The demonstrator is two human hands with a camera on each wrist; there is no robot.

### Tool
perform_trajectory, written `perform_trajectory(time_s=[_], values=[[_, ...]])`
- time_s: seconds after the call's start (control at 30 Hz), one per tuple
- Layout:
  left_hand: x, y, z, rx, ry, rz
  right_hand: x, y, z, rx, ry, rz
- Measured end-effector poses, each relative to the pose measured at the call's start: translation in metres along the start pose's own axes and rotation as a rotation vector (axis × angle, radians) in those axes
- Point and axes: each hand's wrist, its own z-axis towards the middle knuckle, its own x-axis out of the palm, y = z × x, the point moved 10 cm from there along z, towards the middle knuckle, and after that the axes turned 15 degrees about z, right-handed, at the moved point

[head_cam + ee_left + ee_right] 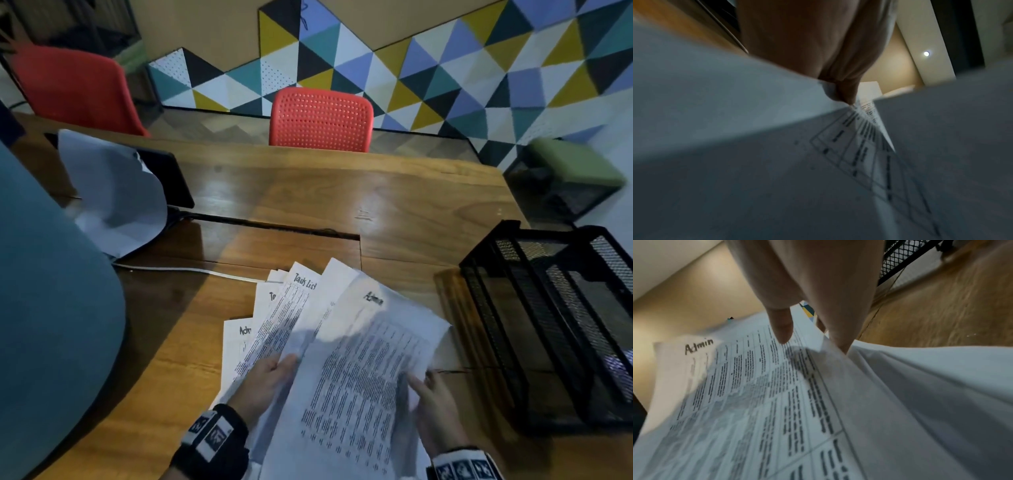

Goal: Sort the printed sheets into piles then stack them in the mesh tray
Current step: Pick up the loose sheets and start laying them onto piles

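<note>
White printed sheets fanned in both hands at the desk's near edge, the black wire-mesh tray waiting at the right edge

The left hand pinches the fan's lower left so the headings show, which looks like the way to tell the piles apart; the right hand nips the right margin of the top sheet headed "Admin", thumb on its face, probably to peel it off. The paper is thin and limp, covered in dense ruled tables; "Tasks List" heads another. A few more sheets lie on the glossy brown wooden desk beneath
</note>
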Motion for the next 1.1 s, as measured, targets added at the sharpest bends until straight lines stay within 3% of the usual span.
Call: perform_trajectory(time_s=[0.17,0.23,0.33,0.4,0.43,0.47,0.53,0.57,0.6,0.63,0.7,0.8,0.83,0.9,0.93,0.97,1.0,1.1], values=[[0.019,-0.002,-0.004,-0.044,0.088,0.076,0.017,0.01,-0.012,-0.001,0.087,-0.008],[0.0,0.001,0.007,-0.01,-0.07,0.246,0.015,0.005,-0.013,-0.008,0.069,-0.069],[-0.049,-0.009,0.016,-0.004,-0.471,0.661,0.002,0.004,-0.011,0.002,0.002,-0.071],[-0.064,-0.016,0.022,-0.029,-0.553,0.722,-0.005,0.008,-0.016,0.032,-0.05,-0.126],[-0.066,-0.015,0.027,-0.041,-0.543,0.74,-0.012,0.003,-0.006,0.002,-0.153,-0.168],[-0.067,-0.015,0.032,-0.047,-0.532,0.77,-0.012,-0.004,-0.008,-0.009,-0.064,-0.174],[-0.068,-0.012,0.038,-0.067,-0.513,0.813,-0.037,-0.029,-0.002,0.158,-0.14,-0.206],[-0.067,-0.011,0.039,-0.091,-0.495,0.797,-0.036,-0.026,0.0,0.117,-0.129,-0.148],[-0.066,-0.008,0.041,-0.11,-0.487,0.764,-0.019,-0.018,-0.013,0.098,0.028,0.041],[-0.065,-0.007,0.04,-0.135,-0.472,0.751,-0.003,-0.003,-0.013,0.025,0.067,-0.018],[-0.06,-0.007,0.035,-0.155,-0.475,0.779,-0.002,0.014,-0.022,-0.021,-0.019,-0.104],[-0.054,-0.028,0.018,0.037,-0.57,0.651,0.012,0.016,-0.025,-0.054,0.051,-0.136],[-0.045,-0.033,0.014,0.082,-0.481,0.528,0.018,0.017,-0.025,-0.063,0.063,-0.133],[-0.012,-0.036,0.006,0.091,-0.142,0.321,0.021,0.019,-0.025,-0.067,0.019,-0.094],[0.006,-0.037,-0.001,0.085,0.012,0.273,0.026,0.021,-0.026,-0.077,0.028,-0.075],[0.014,-0.037,-0.007,0.093,0.084,0.302,0.032,0.021,-0.028,-0.065,0.036,-0.062],[0.016,-0.041,-0.013,0.118,0.082,0.313,0.04,0.02,-0.028,-0.058,0.046,-0.073],[-0.022,-0.054,-0.023,0.109,-0.15,0.246,0.044,0.007,-0.016,-0.054,0.0,-0.152]])
